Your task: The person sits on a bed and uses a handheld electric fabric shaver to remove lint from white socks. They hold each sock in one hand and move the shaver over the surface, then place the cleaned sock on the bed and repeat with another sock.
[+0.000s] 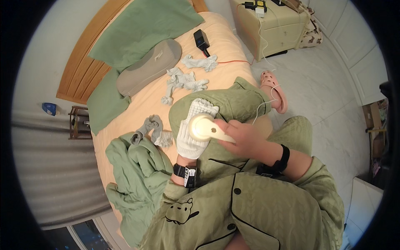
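My left hand (186,139) is inside a white knitted sock (191,148), which covers it down to the wrist and hides the fingers. It rests over my green-clad leg. My right hand (239,135) grips the handle of a cream-coloured fabric shaver (203,127). Its round head lies against the sock on the back of my left hand. From the shaver's side a thin white cable (259,109) runs up toward the bedside cabinet. Left of my left hand, a grey sock (155,130) lies crumpled on the bed.
More light grey socks (183,81) lie on the peach bedsheet (227,33), near a black device (201,40) with a red cable. Green bedding (141,179) is bunched at left; a grey pillow (150,66) lies farther back. A cream cabinet (275,25) and a pink clog (275,93) are at right.
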{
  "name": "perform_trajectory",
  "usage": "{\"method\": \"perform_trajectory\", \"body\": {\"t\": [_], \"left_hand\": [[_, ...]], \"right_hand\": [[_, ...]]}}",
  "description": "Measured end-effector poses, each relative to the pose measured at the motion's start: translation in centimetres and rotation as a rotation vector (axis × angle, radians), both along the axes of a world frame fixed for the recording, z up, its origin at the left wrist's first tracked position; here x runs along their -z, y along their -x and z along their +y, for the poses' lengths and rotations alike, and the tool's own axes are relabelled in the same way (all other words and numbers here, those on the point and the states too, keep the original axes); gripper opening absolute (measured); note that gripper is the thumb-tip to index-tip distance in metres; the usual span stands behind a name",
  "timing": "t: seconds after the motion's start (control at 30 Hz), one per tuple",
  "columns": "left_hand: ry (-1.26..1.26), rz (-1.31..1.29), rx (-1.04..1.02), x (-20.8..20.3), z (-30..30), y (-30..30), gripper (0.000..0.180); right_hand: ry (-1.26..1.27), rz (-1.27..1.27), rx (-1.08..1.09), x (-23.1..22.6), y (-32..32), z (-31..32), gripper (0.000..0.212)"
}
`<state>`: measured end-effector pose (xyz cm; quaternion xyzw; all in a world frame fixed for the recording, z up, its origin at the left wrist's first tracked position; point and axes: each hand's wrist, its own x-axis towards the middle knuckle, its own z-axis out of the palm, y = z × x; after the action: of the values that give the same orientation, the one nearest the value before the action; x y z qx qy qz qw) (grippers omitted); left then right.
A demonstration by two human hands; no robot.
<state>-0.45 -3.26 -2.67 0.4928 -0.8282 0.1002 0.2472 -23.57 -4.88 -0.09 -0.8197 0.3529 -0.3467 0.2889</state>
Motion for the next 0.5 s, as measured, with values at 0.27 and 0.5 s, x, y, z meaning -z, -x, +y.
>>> {"method": "perform_trajectory", "body": {"t": [0.27,0.5], "left_hand": [[-0.26,0.038,-0.012,-0.5,0.9,-0.5,0.03],[-0.02,-0.109,-0.017,-1.1,-0.4,0.5,0.041]], "right_hand": [[0.001,0.037,-0.243,-0.2,0.7,1.0,0.061],[-0.032,0.061,-0.006,0.8,1.8,-0.7,0.057]]}}
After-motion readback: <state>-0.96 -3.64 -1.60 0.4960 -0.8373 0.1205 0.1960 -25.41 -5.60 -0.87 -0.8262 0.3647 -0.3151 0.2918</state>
